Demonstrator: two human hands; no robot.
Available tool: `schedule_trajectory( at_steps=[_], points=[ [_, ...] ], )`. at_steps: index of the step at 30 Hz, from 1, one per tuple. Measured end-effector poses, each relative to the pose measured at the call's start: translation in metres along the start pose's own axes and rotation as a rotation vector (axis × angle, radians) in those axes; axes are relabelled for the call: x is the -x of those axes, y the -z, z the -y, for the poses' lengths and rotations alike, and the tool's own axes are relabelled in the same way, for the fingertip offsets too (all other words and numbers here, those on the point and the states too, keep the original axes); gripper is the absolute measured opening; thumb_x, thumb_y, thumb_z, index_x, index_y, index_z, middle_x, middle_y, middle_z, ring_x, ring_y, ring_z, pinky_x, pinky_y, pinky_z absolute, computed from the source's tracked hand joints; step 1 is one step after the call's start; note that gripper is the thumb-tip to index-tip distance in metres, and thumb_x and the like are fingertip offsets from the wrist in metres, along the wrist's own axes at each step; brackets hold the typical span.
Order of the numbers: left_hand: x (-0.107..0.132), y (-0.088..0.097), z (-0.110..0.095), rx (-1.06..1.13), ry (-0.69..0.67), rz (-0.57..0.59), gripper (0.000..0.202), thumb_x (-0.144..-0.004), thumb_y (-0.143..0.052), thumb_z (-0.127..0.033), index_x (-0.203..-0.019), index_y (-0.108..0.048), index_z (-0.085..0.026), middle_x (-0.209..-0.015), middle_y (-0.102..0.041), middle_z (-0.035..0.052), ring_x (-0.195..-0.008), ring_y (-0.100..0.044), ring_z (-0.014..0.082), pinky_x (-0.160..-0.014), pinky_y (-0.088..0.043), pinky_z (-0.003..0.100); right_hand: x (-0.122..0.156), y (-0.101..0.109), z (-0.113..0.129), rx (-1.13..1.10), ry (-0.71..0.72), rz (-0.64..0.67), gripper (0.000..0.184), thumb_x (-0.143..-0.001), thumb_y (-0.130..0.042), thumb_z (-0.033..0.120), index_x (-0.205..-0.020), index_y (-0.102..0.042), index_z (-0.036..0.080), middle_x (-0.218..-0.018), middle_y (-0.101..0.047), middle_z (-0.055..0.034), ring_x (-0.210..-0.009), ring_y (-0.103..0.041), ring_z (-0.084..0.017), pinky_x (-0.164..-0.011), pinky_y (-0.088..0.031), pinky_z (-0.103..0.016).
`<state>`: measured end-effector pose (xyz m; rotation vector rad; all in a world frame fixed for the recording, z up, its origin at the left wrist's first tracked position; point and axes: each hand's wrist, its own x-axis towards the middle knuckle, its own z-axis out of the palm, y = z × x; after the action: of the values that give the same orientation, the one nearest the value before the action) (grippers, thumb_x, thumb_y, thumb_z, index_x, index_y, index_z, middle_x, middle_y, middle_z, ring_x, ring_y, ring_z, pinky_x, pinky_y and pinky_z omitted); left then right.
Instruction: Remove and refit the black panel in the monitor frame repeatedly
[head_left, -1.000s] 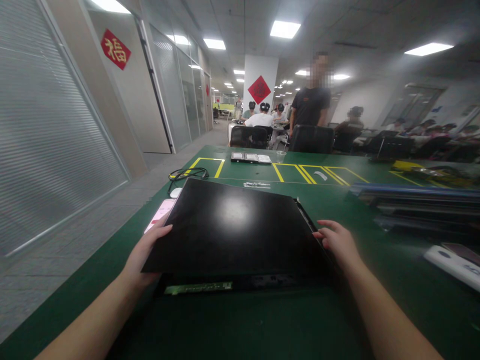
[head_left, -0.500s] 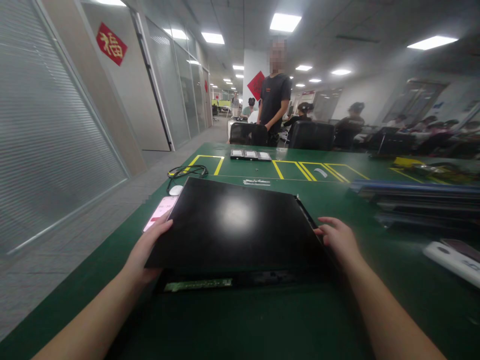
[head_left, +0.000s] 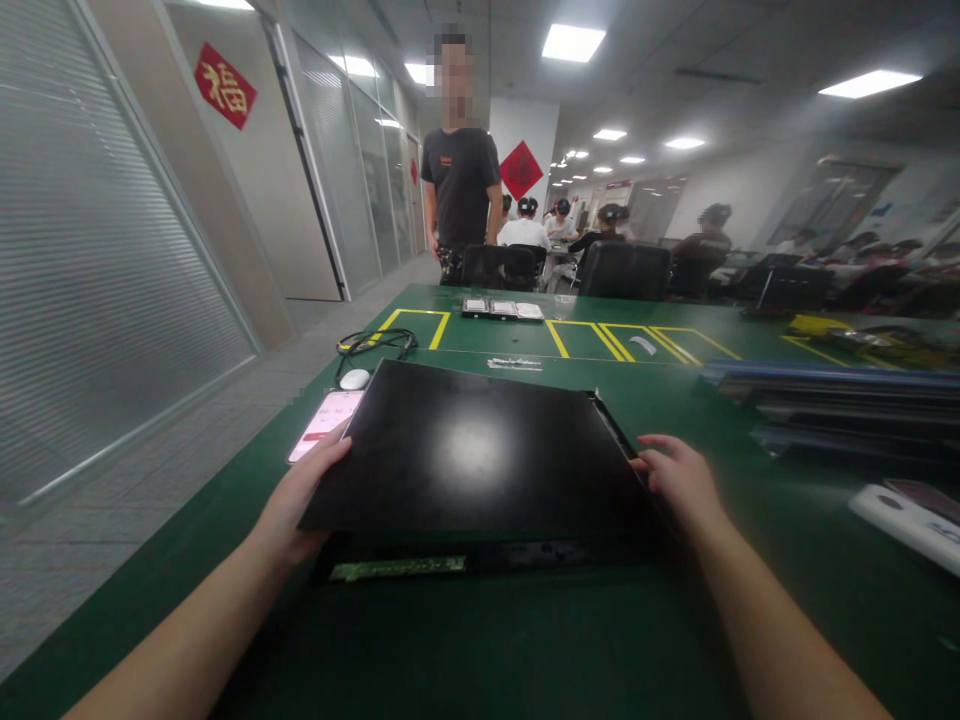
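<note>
A black flat panel (head_left: 480, 450) with a glossy, screen-like face lies tilted in front of me, its left side raised. Below its near edge shows a dark casing with a green circuit board strip (head_left: 397, 568). My left hand (head_left: 304, 490) grips the panel's left edge, thumb on top and the other fingers underneath. At the right edge, my right hand (head_left: 679, 480) holds the panel's side between bent fingers, the index finger stretched out above. The right fingertips are partly hidden at the dark edge.
Left of the panel lie a lit phone (head_left: 319, 430), a white mouse (head_left: 355, 379) and a coiled black cable (head_left: 375, 343). Drives (head_left: 502, 309) sit at the green table's far side. Blurred blue-edged panels (head_left: 847, 400) and a white device (head_left: 911, 520) lie right. A person (head_left: 459, 185) stands beyond.
The panel's left edge has shifted slightly right and down with my left hand. My right hand is nearly still. The standing person has moved left.
</note>
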<state>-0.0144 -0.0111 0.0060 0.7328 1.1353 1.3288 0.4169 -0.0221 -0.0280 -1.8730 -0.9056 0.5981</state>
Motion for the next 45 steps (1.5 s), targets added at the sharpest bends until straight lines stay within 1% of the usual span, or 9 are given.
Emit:
schedule_trajectory(
  at_steps=[4,7,12,18,24,28,36,40,45],
  points=[
    [0.0,-0.001,-0.001,-0.006,0.013,-0.017,0.052,-0.075,-0.077,-0.024,-0.127,-0.072,-0.025,-0.113,-0.081,0.0061,-0.092,-0.079,0.0293,-0.073,-0.064,0.034,-0.002,0.001,-0.001,-0.003,-0.005,0.003,0.036,-0.073,-0.06,0.022,-0.107,-0.068,0.016,-0.07,-0.073,-0.0043,-0.041,-0.049,-0.012,-0.046,-0.042,-0.027],
    [0.0,-0.002,0.0,-0.005,0.003,-0.035,0.047,-0.076,-0.076,-0.022,-0.123,-0.074,-0.024,-0.112,-0.081,0.0056,-0.092,-0.078,0.0285,-0.073,-0.064,0.033,-0.002,0.001,-0.001,-0.001,-0.003,0.003,0.036,-0.072,-0.059,0.021,-0.107,-0.067,0.016,-0.07,-0.073,-0.0035,-0.042,-0.049,-0.012,-0.047,-0.042,-0.027],
    [-0.004,0.003,0.006,-0.02,-0.029,0.025,0.043,-0.078,-0.076,-0.026,-0.12,-0.074,-0.022,-0.107,-0.081,0.0067,-0.089,-0.079,0.0291,-0.072,-0.064,0.034,-0.002,0.002,0.0,0.022,-0.003,-0.013,0.032,-0.072,-0.059,0.02,-0.102,-0.067,0.017,-0.068,-0.072,-0.0028,-0.042,-0.05,-0.012,-0.046,-0.041,-0.027],
    [-0.01,0.008,0.012,-0.054,-0.058,-0.033,0.034,-0.075,-0.079,-0.024,-0.109,-0.073,-0.022,-0.095,-0.081,0.0057,-0.077,-0.078,0.0264,-0.06,-0.061,0.03,-0.002,0.001,-0.001,0.019,-0.012,-0.016,0.03,-0.072,-0.059,0.022,-0.101,-0.067,0.018,-0.068,-0.072,-0.0031,-0.041,-0.049,-0.012,-0.046,-0.04,-0.027],
    [-0.009,0.009,0.011,-0.059,-0.042,-0.017,0.03,-0.073,-0.083,-0.031,-0.1,-0.074,-0.025,-0.091,-0.081,0.0052,-0.078,-0.078,0.0261,-0.054,-0.058,0.026,0.001,0.003,0.004,0.039,-0.02,-0.011,0.027,-0.073,-0.059,0.021,-0.099,-0.066,0.018,-0.068,-0.072,-0.0027,-0.041,-0.049,-0.012,-0.045,-0.04,-0.026],
    [-0.008,0.007,0.011,-0.053,-0.041,-0.016,0.034,-0.07,-0.085,-0.031,-0.102,-0.074,-0.025,-0.09,-0.08,0.0024,-0.077,-0.077,0.0246,-0.053,-0.058,0.025,0.0,0.004,0.003,0.057,-0.021,-0.012,0.027,-0.073,-0.059,0.021,-0.099,-0.066,0.019,-0.068,-0.072,-0.0021,-0.042,-0.049,-0.012,-0.046,-0.041,-0.026],
    [-0.008,0.006,0.009,-0.042,-0.047,-0.006,0.036,-0.069,-0.086,-0.031,-0.103,-0.073,-0.024,-0.087,-0.079,0.0028,-0.072,-0.076,0.0227,-0.051,-0.056,0.024,-0.005,0.003,-0.005,0.061,-0.006,-0.005,0.03,-0.072,-0.06,0.024,-0.101,-0.066,0.018,-0.069,-0.072,-0.0031,-0.042,-0.05,-0.012,-0.046,-0.041,-0.027],
    [-0.005,0.002,0.006,-0.058,-0.009,-0.027,0.031,-0.074,-0.081,-0.028,-0.103,-0.072,-0.024,-0.088,-0.079,0.0027,-0.068,-0.074,0.0208,-0.051,-0.056,0.024,-0.005,0.003,-0.004,0.07,0.0,-0.01,0.031,-0.071,-0.06,0.026,-0.1,-0.067,0.018,-0.069,-0.073,-0.0042,-0.041,-0.05,-0.013,-0.045,-0.041,-0.027],
    [-0.002,-0.005,0.003,-0.075,0.022,-0.048,0.025,-0.083,-0.071,-0.023,-0.108,-0.07,-0.024,-0.09,-0.078,0.0023,-0.07,-0.075,0.0192,-0.053,-0.055,0.022,-0.005,0.002,-0.004,0.058,0.0,-0.02,0.03,-0.07,-0.059,0.025,-0.098,-0.066,0.018,-0.066,-0.072,-0.0031,-0.041,-0.049,-0.012,-0.046,-0.041,-0.027]
  ],
)
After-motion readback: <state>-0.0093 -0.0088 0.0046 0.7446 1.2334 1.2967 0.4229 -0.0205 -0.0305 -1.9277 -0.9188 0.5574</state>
